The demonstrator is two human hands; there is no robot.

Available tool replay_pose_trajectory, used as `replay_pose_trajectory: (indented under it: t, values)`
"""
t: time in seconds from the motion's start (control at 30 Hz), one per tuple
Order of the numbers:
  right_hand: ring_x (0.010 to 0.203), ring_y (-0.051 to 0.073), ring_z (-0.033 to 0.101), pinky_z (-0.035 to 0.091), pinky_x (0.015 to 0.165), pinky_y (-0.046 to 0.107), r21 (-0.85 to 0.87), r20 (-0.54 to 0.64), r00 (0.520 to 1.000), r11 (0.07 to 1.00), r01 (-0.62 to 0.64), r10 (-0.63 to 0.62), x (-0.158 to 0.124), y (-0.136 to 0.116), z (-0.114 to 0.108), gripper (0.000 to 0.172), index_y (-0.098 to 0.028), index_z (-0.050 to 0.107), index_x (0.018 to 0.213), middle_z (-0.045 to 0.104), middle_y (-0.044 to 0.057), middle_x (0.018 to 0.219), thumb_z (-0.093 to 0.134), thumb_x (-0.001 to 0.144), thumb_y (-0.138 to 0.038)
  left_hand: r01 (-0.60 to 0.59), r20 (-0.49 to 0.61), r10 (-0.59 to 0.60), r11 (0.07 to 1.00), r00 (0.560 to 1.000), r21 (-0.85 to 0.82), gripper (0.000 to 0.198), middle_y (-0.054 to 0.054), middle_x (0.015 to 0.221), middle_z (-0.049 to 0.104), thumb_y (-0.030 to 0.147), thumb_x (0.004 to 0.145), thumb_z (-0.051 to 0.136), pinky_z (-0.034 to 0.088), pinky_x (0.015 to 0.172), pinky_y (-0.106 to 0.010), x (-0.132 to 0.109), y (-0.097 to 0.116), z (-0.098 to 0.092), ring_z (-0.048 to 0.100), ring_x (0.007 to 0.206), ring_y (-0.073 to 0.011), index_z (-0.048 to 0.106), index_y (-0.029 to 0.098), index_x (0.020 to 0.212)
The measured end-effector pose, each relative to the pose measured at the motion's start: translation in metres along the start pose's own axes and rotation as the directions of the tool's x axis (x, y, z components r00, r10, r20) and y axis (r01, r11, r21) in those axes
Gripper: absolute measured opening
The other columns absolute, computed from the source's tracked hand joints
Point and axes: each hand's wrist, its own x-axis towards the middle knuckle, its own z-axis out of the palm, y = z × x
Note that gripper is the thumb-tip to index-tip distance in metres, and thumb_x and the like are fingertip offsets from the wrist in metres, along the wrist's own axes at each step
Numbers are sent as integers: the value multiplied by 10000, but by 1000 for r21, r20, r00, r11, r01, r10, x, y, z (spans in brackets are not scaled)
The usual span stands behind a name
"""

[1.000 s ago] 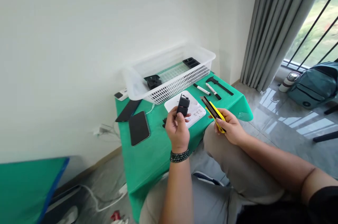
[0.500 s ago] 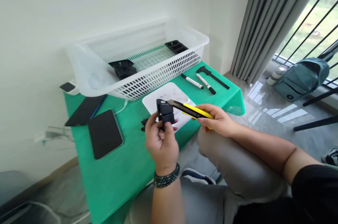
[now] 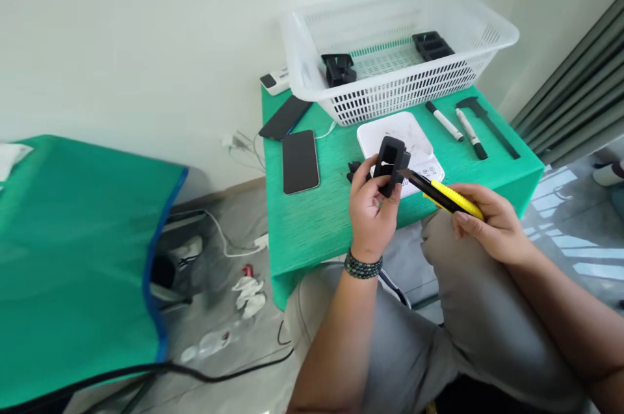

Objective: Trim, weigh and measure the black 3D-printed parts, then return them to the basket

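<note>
My left hand (image 3: 371, 209) is closed round a small black plastic part (image 3: 390, 162) and holds it up over the near edge of the green table (image 3: 312, 219). My right hand (image 3: 490, 222) grips a yellow utility knife (image 3: 446, 194), and its blade tip touches the right side of the black part. A white digital scale (image 3: 397, 134) lies on the table just behind the part. Another small black piece (image 3: 353, 171) sits on the table beside my left thumb.
A white plastic basket (image 3: 390, 92) with two black parts (image 3: 338, 68) stands at the back of the table. Two markers (image 3: 443, 120) and a black caliper (image 3: 487, 125) lie to its right, two phones (image 3: 299, 160) to the left. Cables and litter lie on the floor (image 3: 234, 258).
The view has swung left. The black part has turned in my left hand, and the knife tip now rests against its right side instead of across its top.
</note>
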Motion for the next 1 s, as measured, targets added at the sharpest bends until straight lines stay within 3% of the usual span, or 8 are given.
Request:
replay_pose_trajectory:
  t: [0.13,0.23,0.33,0.43,0.6,0.77,0.87,1.0]
  values:
    - [568,146,614,490,511,265,-99,54,998,995,23,-17,-2,-4,-3,330,-249,734,1231,680,11,735,746,950,-420,-73,-34,77,990,996,122,356,-177,1509,603,511,965,692,659,872,-401,0,4,-10,643,1338,-332,770,163,955]
    - [570,147,609,486,512,260,-118,64,998,993,24,-17,-2,-4,-4,343,-241,727,1240,678,11,725,738,955,-430,-117,-19,124,969,992,217,311,-167,1437,670,451,979,688,659,778,-360,0,7,-16,718,1204,-300,788,157,968]
    - [571,142,600,492,519,255,-114,77,997,994,6,3,-2,-3,-4,367,-223,717,1242,669,9,723,739,952,-446,-146,15,147,958,989,246,301,-125,1160,777,444,976,697,639,674,-289,1,6,-19,760,970,-220,792,160,955]
    - [575,135,595,495,525,247,-116,78,997,993,-5,14,-1,-3,-4,374,-215,709,1239,664,5,729,734,954,-454,-139,28,136,967,990,214,320,-101,1044,767,472,940,743,632,634,-252,2,1,-18,740,859,-175,778,154,953]
    - [575,137,602,499,527,250,-134,81,997,991,18,-7,-2,-4,-4,351,-222,706,1229,667,-1,725,721,960,-447,-142,96,135,987,986,75,341,-111,1160,719,455,937,753,683,737,-291,3,-6,-18,741,961,-188,744,161,1110]
    - [583,139,612,492,537,256,-198,79,997,980,25,-10,-2,-7,-2,350,-209,728,1209,671,3,717,718,959,-453,-157,146,149,987,978,42,275,-112,1175,726,364,935,759,685,753,-289,3,-6,-21,746,966,-186,740,163,1122]
    - [530,133,588,464,487,253,-167,16,999,985,-36,39,2,-8,5,415,-183,724,1161,647,-6,665,717,939,-534,-135,160,125,990,979,50,217,-106,1156,738,298,923,751,682,758,-284,2,-1,-22,746,985,-190,746,165,1094]
    - [463,125,544,407,434,251,-79,-179,982,994,-81,65,10,-5,12,513,-171,679,1121,609,-31,590,698,914,-641,-138,239,121,989,963,55,159,-93,1117,751,201,894,705,663,720,-260,0,3,-24,744,983,-195,740,178,1047]
